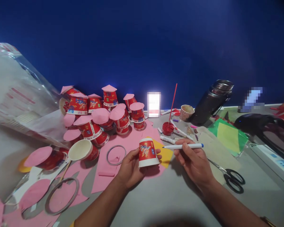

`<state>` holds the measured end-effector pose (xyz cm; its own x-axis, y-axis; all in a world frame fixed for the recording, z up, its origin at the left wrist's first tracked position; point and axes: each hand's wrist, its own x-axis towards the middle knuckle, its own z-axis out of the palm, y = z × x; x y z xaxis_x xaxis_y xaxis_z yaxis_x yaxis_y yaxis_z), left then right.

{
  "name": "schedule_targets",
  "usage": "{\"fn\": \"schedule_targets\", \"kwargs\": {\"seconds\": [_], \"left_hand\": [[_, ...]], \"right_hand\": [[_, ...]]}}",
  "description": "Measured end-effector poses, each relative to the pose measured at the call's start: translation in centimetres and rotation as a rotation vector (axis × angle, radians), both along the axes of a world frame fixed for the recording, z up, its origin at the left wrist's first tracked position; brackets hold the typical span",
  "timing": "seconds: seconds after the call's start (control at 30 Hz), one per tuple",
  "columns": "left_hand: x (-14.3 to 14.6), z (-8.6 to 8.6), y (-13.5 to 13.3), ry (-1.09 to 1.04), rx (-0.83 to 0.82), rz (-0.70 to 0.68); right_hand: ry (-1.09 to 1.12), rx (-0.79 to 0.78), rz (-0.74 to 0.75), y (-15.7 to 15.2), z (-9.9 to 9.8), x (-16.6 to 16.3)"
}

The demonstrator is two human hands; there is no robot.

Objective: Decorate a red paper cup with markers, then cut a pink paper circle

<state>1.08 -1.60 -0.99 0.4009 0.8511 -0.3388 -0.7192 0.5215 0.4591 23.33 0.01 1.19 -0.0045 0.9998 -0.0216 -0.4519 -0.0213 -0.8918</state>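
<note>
My left hand [132, 167] is closed around a red paper cup [147, 152] printed with a colourful figure. The cup is upside down, its white rim at the bottom. Between the fingers of my right hand [192, 160] is a white marker pen [180, 146] with a blue end, lying nearly level, its tip pointing left towards the cup. Pen and cup are apart. Yellow paper [167, 157] and pink paper [104, 160] lie beneath and behind the cup. Black-handled scissors [234, 181] rest to the right of my right hand.
At the back left, several red cups [110, 97] wear pink paper tops. Tape rings [61, 195] and an open cup [81, 149] lie nearer. A plastic bag [21, 91] stands far left. A dark flask [210, 104], red paint pot [168, 128] and power strip [274, 162] are right.
</note>
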Motion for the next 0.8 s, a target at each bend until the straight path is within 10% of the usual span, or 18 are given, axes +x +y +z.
{"fn": "schedule_targets", "kwargs": {"seconds": [0.43,0.8], "left_hand": [[-0.3,-1.1,-0.6,-0.015,-0.026,-0.134],[1.9,0.0,-0.7,0.229,0.125,0.18]], "right_hand": [[-0.19,0.142,0.0,-1.5,-0.7,0.0],[-0.615,0.567,-0.102,-2.8,-0.5,-0.2]]}}
